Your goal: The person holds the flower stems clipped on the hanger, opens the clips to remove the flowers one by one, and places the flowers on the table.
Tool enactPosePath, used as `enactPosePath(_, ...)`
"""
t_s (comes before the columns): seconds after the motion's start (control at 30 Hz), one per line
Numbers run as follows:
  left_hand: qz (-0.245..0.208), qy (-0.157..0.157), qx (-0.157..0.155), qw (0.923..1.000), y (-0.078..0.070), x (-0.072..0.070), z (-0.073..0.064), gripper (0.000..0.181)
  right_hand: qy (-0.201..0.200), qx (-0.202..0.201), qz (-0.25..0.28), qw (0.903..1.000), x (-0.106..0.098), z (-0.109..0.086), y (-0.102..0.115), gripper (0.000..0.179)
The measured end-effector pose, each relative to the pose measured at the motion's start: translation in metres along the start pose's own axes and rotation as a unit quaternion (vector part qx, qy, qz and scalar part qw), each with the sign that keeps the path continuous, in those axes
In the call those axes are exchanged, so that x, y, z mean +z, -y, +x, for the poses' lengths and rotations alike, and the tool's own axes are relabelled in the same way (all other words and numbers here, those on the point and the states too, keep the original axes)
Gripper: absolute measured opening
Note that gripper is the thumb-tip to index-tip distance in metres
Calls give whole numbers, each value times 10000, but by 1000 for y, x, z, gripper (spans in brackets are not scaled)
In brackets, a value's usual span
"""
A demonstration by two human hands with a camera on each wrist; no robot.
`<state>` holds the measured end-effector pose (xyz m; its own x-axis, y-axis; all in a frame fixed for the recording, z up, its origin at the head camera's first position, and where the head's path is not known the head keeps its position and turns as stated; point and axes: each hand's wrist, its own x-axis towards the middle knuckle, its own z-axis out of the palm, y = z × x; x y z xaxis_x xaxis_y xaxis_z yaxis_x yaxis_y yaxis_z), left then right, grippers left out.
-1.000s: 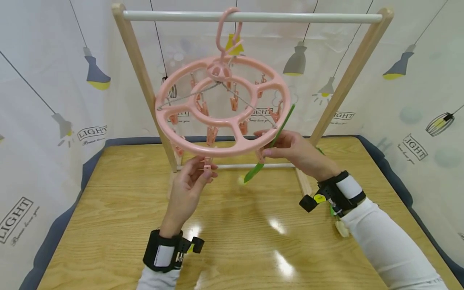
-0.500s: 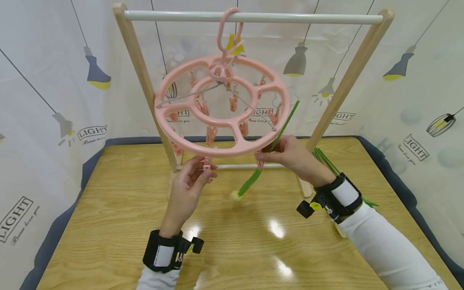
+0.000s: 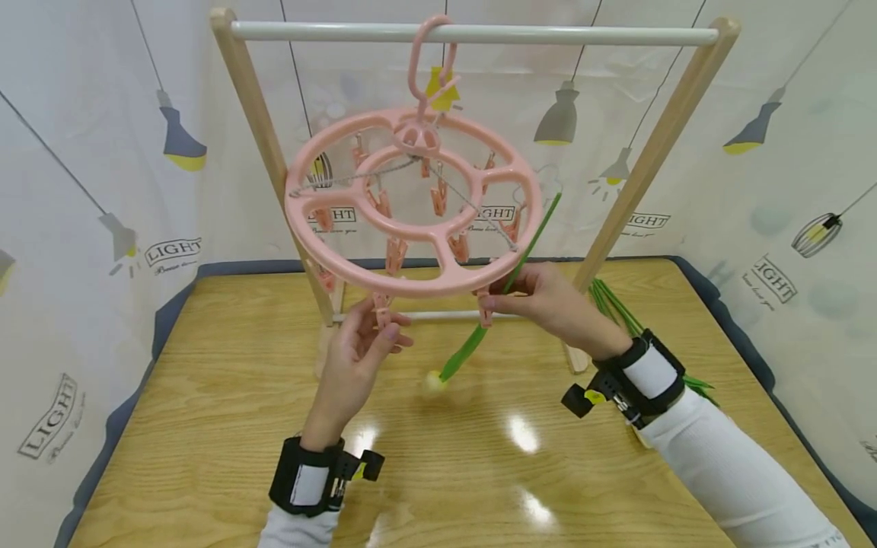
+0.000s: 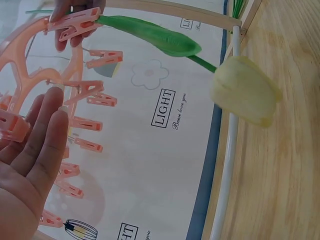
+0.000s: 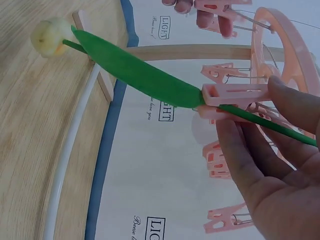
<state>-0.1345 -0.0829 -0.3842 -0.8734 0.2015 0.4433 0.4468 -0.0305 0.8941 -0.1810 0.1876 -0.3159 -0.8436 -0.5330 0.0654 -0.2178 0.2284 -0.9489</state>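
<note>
A pink round clip hanger (image 3: 411, 287) hangs by its hook from a white bar. My right hand (image 3: 558, 310) pinches one of its pink clothes pegs (image 5: 237, 94) between thumb and fingers. Between that peg's jaws runs the green stem of a pale yellow artificial tulip (image 5: 145, 75). Its flower head (image 4: 245, 90) points down towards the table, and the stem's tail rises past the hanger's rim. At the front left of the rim, my left hand (image 3: 349, 373) has thumb and fingers around another clothes peg (image 3: 382, 310).
The bar (image 3: 582, 35) belongs to a wooden-legged stand (image 3: 647, 164). More green stems (image 3: 613, 304) lie on the wooden table (image 3: 226, 426) at right, partly hidden by my right arm. Several pegs (image 4: 87, 123) dangle under the hanger. A lamp-printed cloth surrounds the table.
The tulip has dropped lower and left, its flower head nearer the table. My right hand has shifted slightly down and left. The hanger has swung slightly left; my left hand stays nearly in place.
</note>
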Motion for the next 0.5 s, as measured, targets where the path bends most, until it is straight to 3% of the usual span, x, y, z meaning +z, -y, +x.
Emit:
enactPosePath(0.07, -86, 74, -9, 9999, 0, 0, 0, 42, -52, 23, -64, 10000, 1, 0, 0, 25)
enactPosePath(0.23, -251, 192, -271, 9991, -1, 2, 0, 18, -150, 149, -231, 9995, 6, -1, 1, 24)
enactPosePath(0.5, 174, 403, -566, 9974, 0, 3, 0, 27, -144, 41, -413, 9990, 13, -3, 3, 21)
